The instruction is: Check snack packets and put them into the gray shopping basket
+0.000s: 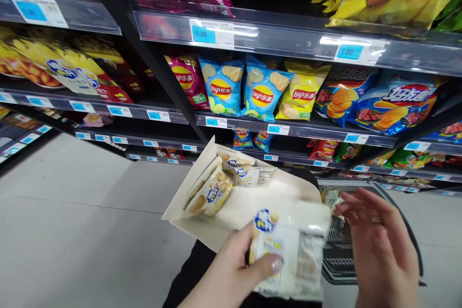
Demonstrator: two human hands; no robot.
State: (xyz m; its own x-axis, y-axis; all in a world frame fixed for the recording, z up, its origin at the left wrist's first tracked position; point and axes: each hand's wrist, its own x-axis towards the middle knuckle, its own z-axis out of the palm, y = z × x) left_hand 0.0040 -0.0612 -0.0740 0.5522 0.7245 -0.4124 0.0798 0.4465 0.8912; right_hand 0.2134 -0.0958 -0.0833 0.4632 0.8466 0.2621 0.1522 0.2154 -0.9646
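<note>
Snack packet (306, 245), pinched between thumb and fingers of my left hand (236, 262), just in front of the open box (249, 199)! One thumb does the pressing, so that slick wrapper could swivel or slip. Out to its right, my right hand (384, 245) hangs loose above the basket (339, 264), fingers half spread, gripping nothing I can see. Beyond the left hand, the tilted box could spill its small bags (212, 192) if knocked.

This is a shop: price tags (212, 33) line the far shelves (281, 47) of chips (222, 89), with a basket (339, 254) at right.
</note>
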